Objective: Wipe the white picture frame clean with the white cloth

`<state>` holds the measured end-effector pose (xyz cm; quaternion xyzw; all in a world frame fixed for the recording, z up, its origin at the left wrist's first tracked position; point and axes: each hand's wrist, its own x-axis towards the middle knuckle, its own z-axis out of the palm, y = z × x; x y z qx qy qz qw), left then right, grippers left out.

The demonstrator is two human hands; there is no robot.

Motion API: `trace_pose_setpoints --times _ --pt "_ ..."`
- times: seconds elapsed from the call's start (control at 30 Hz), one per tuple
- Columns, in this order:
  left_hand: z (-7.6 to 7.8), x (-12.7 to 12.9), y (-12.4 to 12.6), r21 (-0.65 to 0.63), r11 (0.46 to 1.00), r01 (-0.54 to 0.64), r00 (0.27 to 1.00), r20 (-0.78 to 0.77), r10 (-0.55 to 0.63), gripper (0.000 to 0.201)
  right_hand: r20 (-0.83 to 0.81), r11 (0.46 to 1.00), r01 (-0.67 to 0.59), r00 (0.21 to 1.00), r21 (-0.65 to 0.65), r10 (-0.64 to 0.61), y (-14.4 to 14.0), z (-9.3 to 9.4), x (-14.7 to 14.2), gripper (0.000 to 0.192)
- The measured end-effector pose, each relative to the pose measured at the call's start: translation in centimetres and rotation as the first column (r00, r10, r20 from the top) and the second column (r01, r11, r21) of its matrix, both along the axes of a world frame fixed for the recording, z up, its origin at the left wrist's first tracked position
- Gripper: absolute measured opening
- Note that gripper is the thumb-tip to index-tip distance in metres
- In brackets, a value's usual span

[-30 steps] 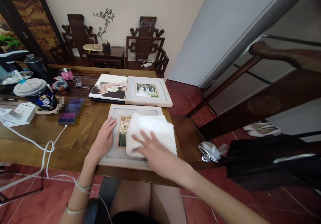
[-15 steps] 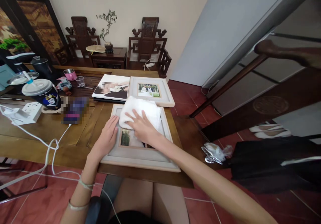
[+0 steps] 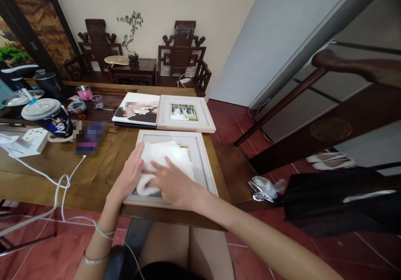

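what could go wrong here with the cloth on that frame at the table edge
The near picture frame lies right at the table's front edge, so a hard pull of the white cloth under the right hand might slide it off toward the lap. The left hand only rests flat on its side. A wide sweep could also nudge the second frame lying just behind.

Right hand (image 3: 175,184) presses white cloth (image 3: 163,163) flat on frame (image 3: 200,163) at table's (image 3: 103,167) near edge; left hand (image 3: 128,175) steadies frame's left side.
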<state>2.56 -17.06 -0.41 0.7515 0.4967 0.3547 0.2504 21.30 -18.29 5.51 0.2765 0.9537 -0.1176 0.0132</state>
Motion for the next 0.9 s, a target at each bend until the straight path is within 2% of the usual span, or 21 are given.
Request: trace_pose_setpoints --times 0.13,0.2,0.37,0.5,0.6,0.73,0.8,0.9 --pt "0.1 0.0 0.0 -0.028 0.999 -0.02 1.0 0.007 0.02 0.059 0.007 0.985 0.147 0.989 0.087 -0.148 1.6 -0.7 -1.0 0.051" --pt "0.2 0.0 0.0 -0.022 0.999 -0.029 0.999 0.012 0.03 0.059 0.024 0.985 0.139 0.99 0.1 -0.142 1.0 -0.7 -1.5 0.045" --pt "0.2 0.0 0.1 -0.004 0.999 -0.039 0.999 -0.034 0.039 0.057 0.033 1.0 0.005 0.999 -0.018 -0.004 -2.7 0.8 -0.4 0.04" --pt "-0.4 0.0 0.6 0.047 0.999 -0.003 0.987 -0.16 0.011 0.048 0.045 0.99 0.04 0.998 -0.132 -0.034 -3.5 2.8 2.6 0.045" --pt "-0.9 0.0 0.9 0.093 0.995 0.026 0.977 -0.213 -0.006 0.043 0.079 0.98 0.135 0.989 -0.146 -0.125 -1.8 3.5 4.5 0.05" --pt "-1.4 -0.2 1.1 0.133 0.991 0.023 0.983 -0.186 0.002 0.042 0.043 0.964 0.251 0.966 0.093 -0.255 2.5 2.5 4.1 0.061" --pt "-1.6 -0.2 1.2 0.143 0.99 0.009 0.988 -0.155 0.014 0.04 0.016 0.952 0.22 0.974 0.213 -0.228 5.0 1.4 2.5 0.061" --pt "-1.8 -0.2 1.3 0.138 0.99 -0.012 0.993 -0.114 0.028 0.039 -0.01 0.951 0.146 0.989 0.272 -0.149 7.9 -0.1 -0.2 0.057"
